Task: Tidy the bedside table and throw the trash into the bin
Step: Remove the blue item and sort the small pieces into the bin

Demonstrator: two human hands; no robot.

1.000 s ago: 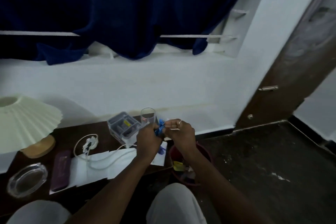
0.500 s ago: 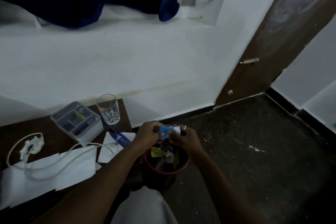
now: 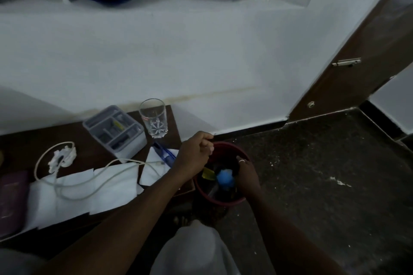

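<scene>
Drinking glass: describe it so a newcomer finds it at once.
On the bedside table against the white wall, look at the back right corner. The drinking glass stands there, beside the grey compartment tray: the only clear upright item, star-cut at its base.

Left grip point(image 3: 196, 156) curled; right grip point(image 3: 248, 177) relaxed, fingers downward.

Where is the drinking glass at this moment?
In the head view, the glass stands upright at the far right corner of the bedside table, just right of the grey organiser tray.
</scene>
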